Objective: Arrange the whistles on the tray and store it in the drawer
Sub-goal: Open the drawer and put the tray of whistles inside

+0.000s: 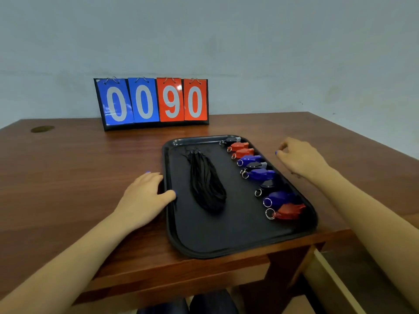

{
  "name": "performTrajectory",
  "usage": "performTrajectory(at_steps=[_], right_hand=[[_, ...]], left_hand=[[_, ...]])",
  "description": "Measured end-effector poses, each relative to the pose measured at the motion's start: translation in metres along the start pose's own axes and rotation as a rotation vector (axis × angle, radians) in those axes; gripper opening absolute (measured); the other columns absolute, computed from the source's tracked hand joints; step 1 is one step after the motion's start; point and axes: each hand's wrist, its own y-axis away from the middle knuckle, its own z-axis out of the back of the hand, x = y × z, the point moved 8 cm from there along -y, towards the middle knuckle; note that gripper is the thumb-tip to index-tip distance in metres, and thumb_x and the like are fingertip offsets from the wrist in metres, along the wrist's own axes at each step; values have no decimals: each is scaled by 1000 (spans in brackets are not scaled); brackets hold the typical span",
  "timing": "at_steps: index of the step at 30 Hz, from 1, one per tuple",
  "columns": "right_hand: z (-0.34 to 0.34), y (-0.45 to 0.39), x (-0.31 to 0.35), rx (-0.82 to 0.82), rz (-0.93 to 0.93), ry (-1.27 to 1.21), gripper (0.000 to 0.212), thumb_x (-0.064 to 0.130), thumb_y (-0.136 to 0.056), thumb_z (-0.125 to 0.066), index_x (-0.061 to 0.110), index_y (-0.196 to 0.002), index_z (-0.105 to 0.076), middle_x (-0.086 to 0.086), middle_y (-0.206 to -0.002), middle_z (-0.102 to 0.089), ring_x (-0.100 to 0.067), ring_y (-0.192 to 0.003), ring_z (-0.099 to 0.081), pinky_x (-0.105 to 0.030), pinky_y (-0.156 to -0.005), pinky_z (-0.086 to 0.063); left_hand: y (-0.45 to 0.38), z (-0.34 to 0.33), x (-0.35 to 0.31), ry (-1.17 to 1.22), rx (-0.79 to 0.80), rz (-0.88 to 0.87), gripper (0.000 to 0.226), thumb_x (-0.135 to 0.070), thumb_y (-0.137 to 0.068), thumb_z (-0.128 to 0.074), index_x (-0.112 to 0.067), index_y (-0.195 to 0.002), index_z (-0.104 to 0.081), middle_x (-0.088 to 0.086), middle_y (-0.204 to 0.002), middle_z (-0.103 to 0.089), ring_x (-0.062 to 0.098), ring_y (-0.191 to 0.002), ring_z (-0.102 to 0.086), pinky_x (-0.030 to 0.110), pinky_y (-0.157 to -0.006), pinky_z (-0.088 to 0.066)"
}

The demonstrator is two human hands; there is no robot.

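A black tray point(226, 236) lies on the wooden desk, its near corner over the front edge. Several whistles, red, blue and black, each with a metal ring, lie in a row point(260, 173) along the tray's right side. A bundle of black cords point(206, 184) lies in the tray's left half. My left hand point(145, 196) grips the tray's left rim, thumb over the edge. My right hand point(299, 157) hovers just right of the tray with fingers loosely curled and holds nothing.
A flip scoreboard point(152, 102) reading 0090 stands at the back of the desk point(68, 168) against the wall. An open drawer point(335, 282) shows below the desk's right front corner. A cable hole point(42, 129) sits at the far left.
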Motion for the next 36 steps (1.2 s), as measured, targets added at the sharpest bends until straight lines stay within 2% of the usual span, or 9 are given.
performTrajectory(at_steps=[4,7,11,14,19,24,29,34,36], right_hand=[[-20,-7,-5,188,-89,-216,27,29,-94,-45,8,-96,-61,-16,-70,-66,-29,-47,-58,-29,-43,-51],[-31,-9,3,262,-90,-244,25,23,-94,-44,8,-94,-64,-11,-66,-58,-26,-49,-56,-24,-32,-45],[-39,-11,12,265,-42,-214,25,14,-90,-42,5,-84,-65,-21,-86,-64,-33,-75,-61,-33,-60,-50],[-37,-6,16,263,-39,-214,23,12,-91,-42,5,-80,-61,-18,-82,-59,-31,-75,-56,-29,-55,-42],[-35,1,12,215,-69,-215,20,13,-90,-46,1,-78,-57,-19,-78,-54,-30,-71,-52,-29,-57,-39],[-35,9,3,198,-58,-196,20,13,-92,-45,3,-80,-57,-17,-81,-56,-31,-75,-53,-31,-65,-38],[-24,16,-19,158,-58,-177,25,15,-92,-44,-1,-93,-63,-19,-91,-64,-35,-84,-60,-33,-66,-41],[14,32,-55,82,-51,-178,28,11,-93,-43,-4,-92,-67,-22,-91,-67,-35,-83,-61,-31,-66,-41],[30,40,-78,53,-64,-172,30,14,-94,-45,-6,-91,-67,-24,-91,-67,-36,-85,-62,-31,-67,-42]], left_hand=[[2,4,-8,4,-13,-3,57,-47,-66,-40,-23,-115,-58,-4,-124,-54,20,-121,-44,27,-82,-30],[3,5,-5,32,-30,22,50,-45,-76,-50,-21,-119,-57,0,-127,-54,20,-118,-46,27,-84,-32],[4,7,3,125,-32,50,38,-29,-80,-65,-20,-117,-60,3,-126,-53,21,-119,-47,34,-97,-37],[5,7,4,234,-4,80,32,-33,-68,-68,-28,-99,-61,-1,-114,-55,18,-113,-50,34,-97,-39],[6,7,1,404,36,91,27,2,-74,-70,-23,-83,-65,-14,-85,-65,3,-85,-59,3,-65,-40],[17,8,-7,471,34,129,34,11,-72,-66,-22,-76,-66,-22,-61,-68,-13,-63,-61,2,-58,-41],[32,9,-32,579,-1,145,34,11,-74,-65,-22,-79,-63,-7,-86,-67,5,-82,-62,15,-67,-47],[41,-5,-72,669,47,101,30,8,-76,-66,-11,-99,-65,-3,-86,-71,6,-71,-68,16,-62,-50],[43,-16,-90,722,54,93,33,5,-73,-71,-10,-102,-65,3,-87,-73,13,-74,-71,25,-71,-55]])
